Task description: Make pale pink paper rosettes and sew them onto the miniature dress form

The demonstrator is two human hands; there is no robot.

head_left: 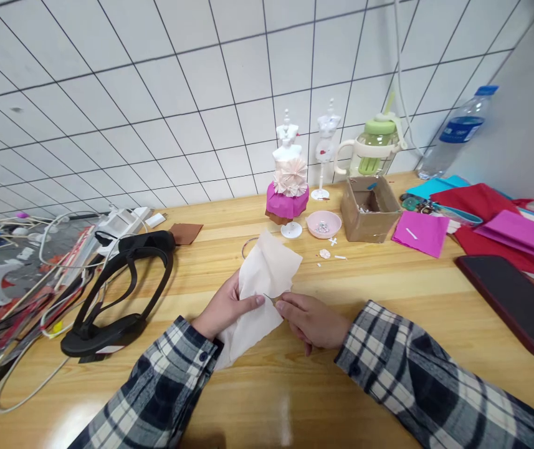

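A pale pink sheet (271,268) of thin paper or cloth is held up off the table, its lower part hanging toward me. My left hand (229,307) grips its left side, thumb lying across the front. At the right edge of the sheet, my right hand (311,318) is closed on a thin, dark-tipped tool (269,298) that touches the sheet. Most of that tool is hidden by my fingers, so I cannot tell its kind. Behind the sheet stands a small white dress form (288,149) wearing a pale pink pleated top and a magenta skirt (288,202).
A second dress form (325,156), a pink dish (311,223) of small beads, a cardboard box (369,227) and a green-lidded jug (379,146) stand behind. Coloured sheets (420,234) and a phone (514,305) lie right. A black headset (121,299) and cables lie left.
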